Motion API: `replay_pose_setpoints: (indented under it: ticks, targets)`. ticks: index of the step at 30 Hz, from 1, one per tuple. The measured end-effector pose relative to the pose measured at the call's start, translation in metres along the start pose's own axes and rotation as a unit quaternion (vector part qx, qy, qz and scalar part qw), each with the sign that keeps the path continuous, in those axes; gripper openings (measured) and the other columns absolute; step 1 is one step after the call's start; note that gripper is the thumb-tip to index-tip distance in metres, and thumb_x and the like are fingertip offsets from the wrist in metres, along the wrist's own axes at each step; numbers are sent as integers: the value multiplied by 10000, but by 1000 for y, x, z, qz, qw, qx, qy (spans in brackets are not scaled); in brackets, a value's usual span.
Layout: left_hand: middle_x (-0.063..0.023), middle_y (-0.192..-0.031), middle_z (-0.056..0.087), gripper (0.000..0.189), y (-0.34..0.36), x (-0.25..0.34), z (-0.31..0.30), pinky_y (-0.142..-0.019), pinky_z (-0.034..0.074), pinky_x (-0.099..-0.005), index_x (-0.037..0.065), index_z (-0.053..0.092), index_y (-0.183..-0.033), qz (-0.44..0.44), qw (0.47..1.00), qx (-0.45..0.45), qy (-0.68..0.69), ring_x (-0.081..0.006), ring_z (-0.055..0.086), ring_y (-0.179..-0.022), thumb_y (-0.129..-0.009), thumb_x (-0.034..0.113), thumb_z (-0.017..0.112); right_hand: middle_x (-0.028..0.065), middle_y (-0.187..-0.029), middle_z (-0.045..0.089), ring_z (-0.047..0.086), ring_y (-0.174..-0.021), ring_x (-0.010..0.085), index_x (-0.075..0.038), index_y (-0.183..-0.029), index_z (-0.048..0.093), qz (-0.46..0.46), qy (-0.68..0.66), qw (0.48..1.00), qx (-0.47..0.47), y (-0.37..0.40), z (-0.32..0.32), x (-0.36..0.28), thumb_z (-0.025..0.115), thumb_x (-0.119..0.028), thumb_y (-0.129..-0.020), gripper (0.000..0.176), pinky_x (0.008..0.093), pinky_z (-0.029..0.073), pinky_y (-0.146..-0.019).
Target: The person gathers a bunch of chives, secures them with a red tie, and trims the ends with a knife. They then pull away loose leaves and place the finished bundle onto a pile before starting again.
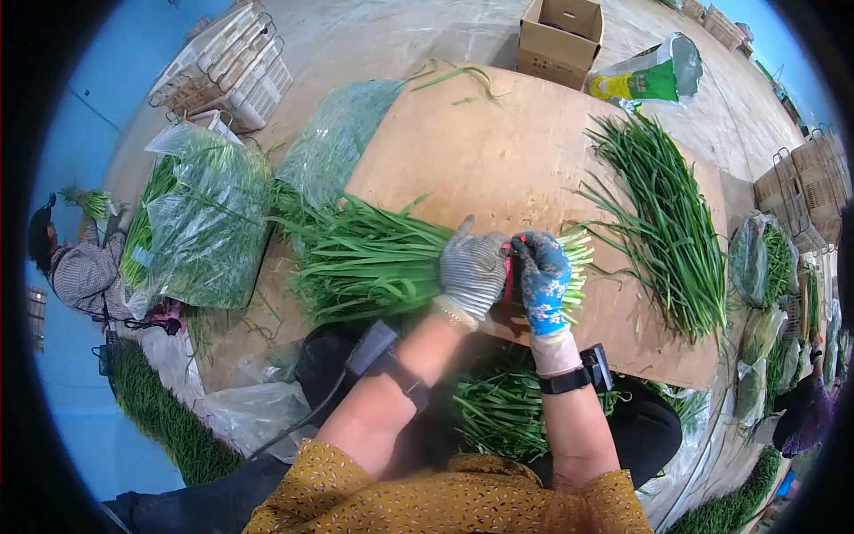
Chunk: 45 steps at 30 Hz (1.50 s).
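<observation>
A thick bunch of garlic chives [374, 262] lies across the near part of the wooden board, leaves to the left and pale stem ends to the right. My left hand [473, 271], in a grey striped glove, is closed around the bunch towards its stem end. Beside it my right hand [541, 278], in a blue flowered glove, has its fingers pinched on a red strip [508, 274] at the stems. How far the strip goes round the bunch is hidden by the gloves. More chives [498, 414] lie below, between my legs.
The wooden board [480, 133] bears a loose pile of chives [667, 222] on the right. Bagged chives [205, 222] and stacked crates [227, 71] stand left. A cardboard box [559, 40] and a green-yellow sack [649, 76] are beyond. Another person [84, 267] holds chives at far left.
</observation>
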<state>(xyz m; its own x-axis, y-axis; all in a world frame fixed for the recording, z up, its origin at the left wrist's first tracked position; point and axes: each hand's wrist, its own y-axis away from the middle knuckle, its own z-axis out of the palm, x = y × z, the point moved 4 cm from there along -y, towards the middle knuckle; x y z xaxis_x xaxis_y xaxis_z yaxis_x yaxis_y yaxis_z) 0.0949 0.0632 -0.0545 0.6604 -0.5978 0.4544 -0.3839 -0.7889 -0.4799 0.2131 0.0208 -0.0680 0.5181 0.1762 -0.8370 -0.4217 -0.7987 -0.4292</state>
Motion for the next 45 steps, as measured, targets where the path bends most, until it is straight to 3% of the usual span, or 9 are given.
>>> replay_pose_setpoints:
  ticks: [4,8,11,15,22,30,38,39,45]
  targets:
    - [-75,-770,626,53,-1,32,-37,-994,395,-437,124,615,-747,101,985,140,8,-253,612,-767,-755,177,613,135,-824,647,622,-767,264,0,-862,652,78,-40,996,-28,-6,-2,9,674,-66,-770,115,328,478,-703]
    - [-74,-856,646,39,30,61,-55,-816,503,-417,124,628,-758,128,988,80,21,-271,614,-777,-733,104,607,151,-860,657,630,-809,271,0,-892,661,122,-88,988,-35,-9,8,29,678,-91,-783,143,330,477,-749]
    - [-79,-866,657,41,65,55,-47,-689,522,-346,94,626,-807,-11,990,25,137,-232,622,-717,-820,121,598,152,-879,658,632,-830,265,-5,-899,665,94,-60,993,-39,-13,4,16,680,-107,-790,150,327,477,-761]
    - [-72,-825,663,229,92,37,-28,-613,492,-270,37,585,-934,-261,778,-56,568,-122,609,-675,-939,260,532,144,-879,657,630,-822,266,-7,-894,664,92,-46,994,-37,-12,6,19,681,-104,-785,147,330,478,-757]
    - [-91,-741,620,134,73,50,-45,-618,488,-304,71,587,-928,2,980,-105,167,-233,610,-652,-904,194,537,130,-817,648,620,-755,231,15,-854,653,41,-36,998,-10,-15,7,15,687,-70,-780,118,309,477,-711]
    - [-82,-896,651,247,29,42,-48,-684,521,-358,122,632,-978,147,971,-61,177,-273,636,-803,-750,34,596,159,-905,651,618,-857,323,-20,-903,664,71,5,996,-54,-14,7,20,662,-157,-795,173,365,480,-766]
    - [-36,-952,623,171,-10,34,-21,-930,454,-416,154,627,-920,179,970,115,-115,-261,603,-914,-750,133,618,152,-955,656,615,-903,317,-32,-964,664,76,9,993,-87,-20,4,26,625,-85,-781,195,358,477,-798]
    - [-59,-948,630,155,-13,25,-10,-953,433,-443,137,630,-927,134,987,20,-89,-280,599,-936,-777,158,598,153,-957,655,615,-906,317,-33,-965,665,112,7,989,-94,-22,4,22,620,-90,-785,195,357,477,-799]
    - [-119,-780,620,114,-13,-5,11,-796,478,-439,109,609,-860,-7,997,-8,-82,-315,604,-740,-822,183,531,123,-879,648,615,-817,329,-76,-864,664,41,162,985,-47,-30,12,-2,607,-133,-793,107,400,487,-680]
